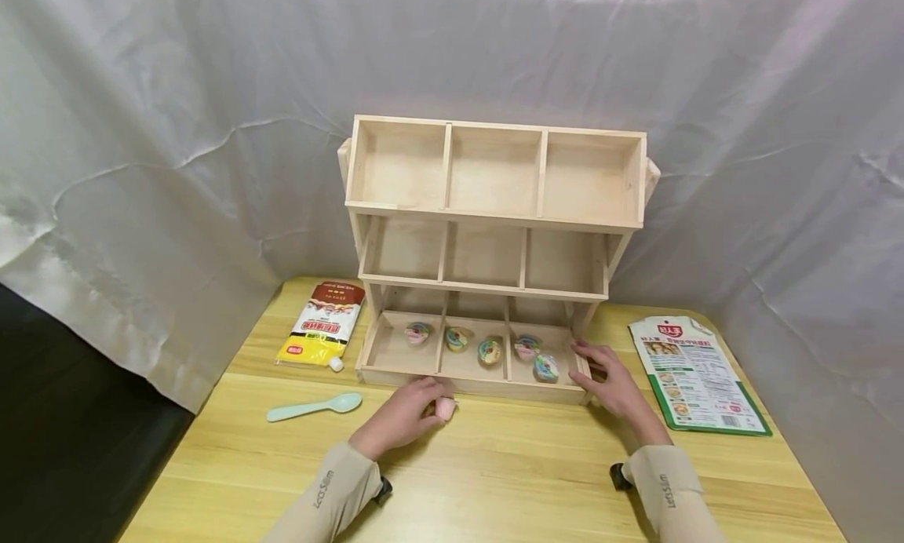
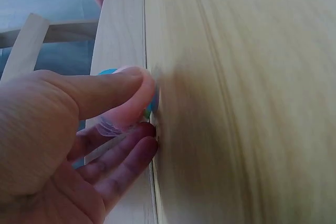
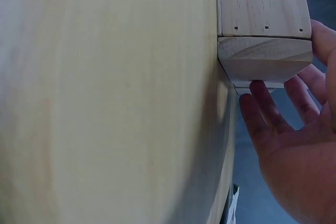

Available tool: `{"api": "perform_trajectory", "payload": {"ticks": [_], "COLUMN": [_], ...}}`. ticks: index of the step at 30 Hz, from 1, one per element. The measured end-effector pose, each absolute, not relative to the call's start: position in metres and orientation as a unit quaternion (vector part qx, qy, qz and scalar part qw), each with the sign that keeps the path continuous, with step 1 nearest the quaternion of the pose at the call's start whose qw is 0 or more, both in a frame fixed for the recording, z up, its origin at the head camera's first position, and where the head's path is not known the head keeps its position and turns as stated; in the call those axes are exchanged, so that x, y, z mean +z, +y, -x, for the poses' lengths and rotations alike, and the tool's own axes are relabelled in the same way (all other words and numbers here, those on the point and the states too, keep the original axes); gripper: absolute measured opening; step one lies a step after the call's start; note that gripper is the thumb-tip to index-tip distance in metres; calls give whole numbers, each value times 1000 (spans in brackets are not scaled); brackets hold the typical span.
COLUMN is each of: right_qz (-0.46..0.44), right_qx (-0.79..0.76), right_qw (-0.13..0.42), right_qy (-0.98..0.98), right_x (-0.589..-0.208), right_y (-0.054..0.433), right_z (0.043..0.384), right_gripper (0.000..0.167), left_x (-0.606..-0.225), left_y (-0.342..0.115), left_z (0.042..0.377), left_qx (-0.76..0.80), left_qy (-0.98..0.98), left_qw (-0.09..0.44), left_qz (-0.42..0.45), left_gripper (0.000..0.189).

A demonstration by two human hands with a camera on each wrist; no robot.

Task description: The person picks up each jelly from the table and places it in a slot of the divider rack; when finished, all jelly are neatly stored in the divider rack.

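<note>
My left hand [image 1: 404, 417] pinches a small pink jelly cup [image 1: 445, 408] just in front of the wooden rack's bottom tray [image 1: 480, 385]. In the left wrist view the thumb lies over the pink cup [image 2: 126, 103], and a bit of its coloured lid shows behind. My right hand [image 1: 610, 382] holds the right end of that tray, thumb at the front corner and fingers along the outer side [image 3: 265, 56]. Inside the tray, one jelly cup [image 1: 417, 333] sits in the left compartment, two, including a yellow one [image 1: 490, 351], in the middle, and two, including a blue-lidded one [image 1: 546, 368], in the right.
Above are the rack's middle tier [image 1: 482, 253] and top tier [image 1: 494, 170], each with three compartments. Left of the rack lie a yellow-and-brown pouch [image 1: 321, 323] with a white cap and a pale green spoon [image 1: 314, 407]. A green-and-white packet [image 1: 699, 376] lies to the right.
</note>
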State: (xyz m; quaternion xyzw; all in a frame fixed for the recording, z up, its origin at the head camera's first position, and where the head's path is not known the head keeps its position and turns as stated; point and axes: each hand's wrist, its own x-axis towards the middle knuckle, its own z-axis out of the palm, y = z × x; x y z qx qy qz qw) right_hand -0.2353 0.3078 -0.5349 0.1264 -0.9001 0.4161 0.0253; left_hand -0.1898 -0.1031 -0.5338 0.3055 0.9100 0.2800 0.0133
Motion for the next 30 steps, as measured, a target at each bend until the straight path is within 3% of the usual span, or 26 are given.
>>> {"api": "perform_trajectory", "payload": {"ticks": [6, 15, 23, 30], "right_qz": [-125, -123, -123, -126], "right_qx": [414, 419, 416, 415], "right_qw": [22, 19, 20, 20], "right_qy": [-902, -900, -901, -901], "right_x": [-535, -534, -536, -536], "right_y": [307, 308, 308, 309], "right_z": [235, 235, 236, 236], "right_gripper": [54, 55, 55, 54], "left_x": [-535, -528, -533, -535], "left_y": [-103, -102, -107, -113], "left_z": [188, 185, 187, 189], "left_qx": [311, 473, 517, 581], "left_qy": [902, 834, 813, 769], "left_qw": [33, 100, 120, 168], "left_qz": [-299, -267, -239, -206], "left_gripper": [45, 29, 16, 32]}}
